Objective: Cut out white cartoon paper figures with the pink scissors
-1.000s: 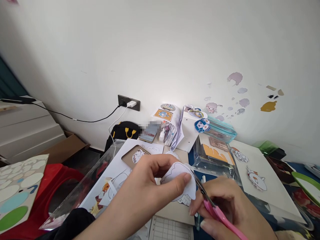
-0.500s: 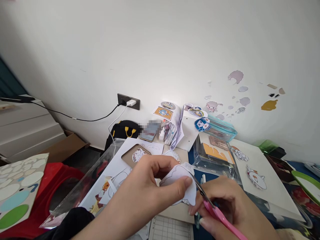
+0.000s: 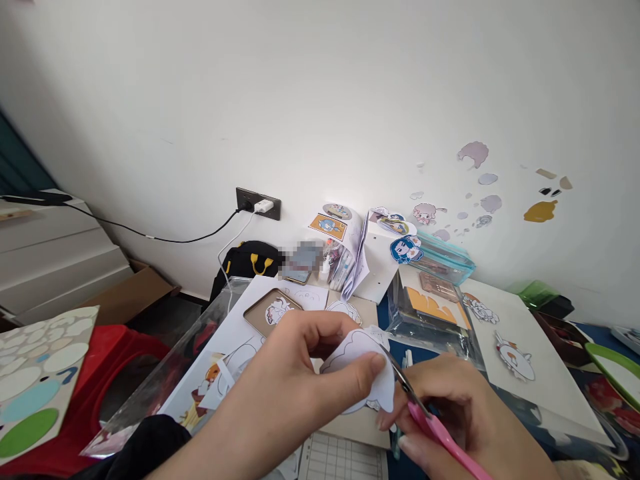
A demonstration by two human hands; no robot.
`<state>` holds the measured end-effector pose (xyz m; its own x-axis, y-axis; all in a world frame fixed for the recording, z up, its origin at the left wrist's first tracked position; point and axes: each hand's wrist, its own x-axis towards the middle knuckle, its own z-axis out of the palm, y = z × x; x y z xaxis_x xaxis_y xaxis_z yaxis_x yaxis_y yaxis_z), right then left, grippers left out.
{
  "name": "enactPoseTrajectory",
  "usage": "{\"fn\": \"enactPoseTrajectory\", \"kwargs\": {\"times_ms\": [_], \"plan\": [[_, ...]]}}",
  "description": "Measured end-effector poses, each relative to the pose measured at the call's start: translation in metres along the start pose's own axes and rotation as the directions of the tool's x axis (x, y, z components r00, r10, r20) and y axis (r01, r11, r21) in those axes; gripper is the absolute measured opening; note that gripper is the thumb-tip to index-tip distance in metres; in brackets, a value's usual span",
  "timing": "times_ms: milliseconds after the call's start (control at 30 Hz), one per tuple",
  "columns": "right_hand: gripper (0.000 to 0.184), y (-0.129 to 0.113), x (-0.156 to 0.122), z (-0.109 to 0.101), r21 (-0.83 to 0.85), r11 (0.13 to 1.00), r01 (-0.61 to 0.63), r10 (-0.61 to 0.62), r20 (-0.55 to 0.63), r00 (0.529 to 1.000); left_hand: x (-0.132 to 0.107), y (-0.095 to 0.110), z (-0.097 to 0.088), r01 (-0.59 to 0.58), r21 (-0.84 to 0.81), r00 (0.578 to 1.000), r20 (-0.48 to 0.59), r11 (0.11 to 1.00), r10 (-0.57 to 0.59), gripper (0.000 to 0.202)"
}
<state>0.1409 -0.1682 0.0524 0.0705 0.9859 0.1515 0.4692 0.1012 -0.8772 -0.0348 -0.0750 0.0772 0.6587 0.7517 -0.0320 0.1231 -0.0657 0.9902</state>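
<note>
My left hand (image 3: 295, 380) pinches a small white paper cut-out (image 3: 360, 347) between thumb and fingers, low in the middle of the view. My right hand (image 3: 465, 420) is closed round pink-handled scissors (image 3: 425, 417), whose blades meet the right edge of the cut-out. Both hands hover just above the cluttered table. The printed side of the paper faces away from me.
Sticker sheets (image 3: 510, 347), clear plastic boxes (image 3: 430, 313) and a phone (image 3: 273, 312) crowd the table behind my hands. A wall socket (image 3: 257, 203) with a charger and cable sits on the white wall. A red stool (image 3: 115, 373) and a sheet of coloured ovals (image 3: 35, 380) are at left.
The scissors and cut-out have shifted slightly; both hands stay in nearly the same place.
</note>
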Motion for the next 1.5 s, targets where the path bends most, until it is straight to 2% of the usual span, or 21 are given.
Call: {"fn": "enactPoseTrajectory", "kwargs": {"times_ms": [300, 667, 867, 1033, 1300, 1500], "plan": [[0.015, 0.002, 0.003, -0.002, -0.13, 0.991, 0.027, -0.02, 0.055, 0.998, -0.001, 0.001, -0.001, -0.037, -0.063, 0.999, 0.026, 0.997, 0.039, 0.026], [0.012, 0.002, 0.007, 0.001, -0.137, 0.99, 0.035, -0.03, 0.035, 0.999, -0.001, 0.012, 0.001, -0.008, -0.137, 0.999, 0.049, 0.991, 0.015, 0.022], [0.008, 0.001, 0.006, 0.001, -0.153, 0.987, 0.052, -0.047, 0.036, 0.998, 0.0, 0.011, 0.0, -0.018, -0.166, 0.999, 0.044, 0.986, 0.025, 0.021], [0.008, 0.002, 0.008, 0.003, -0.178, 0.983, 0.037, -0.032, 0.03, 0.999, 0.0, 0.005, 0.001, -0.065, -0.228, 0.995, 0.054, 0.971, 0.079, 0.022], [0.013, -0.001, 0.013, 0.003, -0.212, 0.975, 0.066, -0.051, 0.075, 0.996, 0.0, 0.003, 0.003, -0.04, -0.268, 0.998, 0.042, 0.963, 0.054, 0.012], [0.015, 0.0, 0.009, 0.005, -0.233, 0.968, 0.089, -0.084, 0.031, 0.996, 0.001, 0.004, 0.005, -0.047, -0.266, 0.998, 0.022, 0.963, 0.055, 0.013]]}}
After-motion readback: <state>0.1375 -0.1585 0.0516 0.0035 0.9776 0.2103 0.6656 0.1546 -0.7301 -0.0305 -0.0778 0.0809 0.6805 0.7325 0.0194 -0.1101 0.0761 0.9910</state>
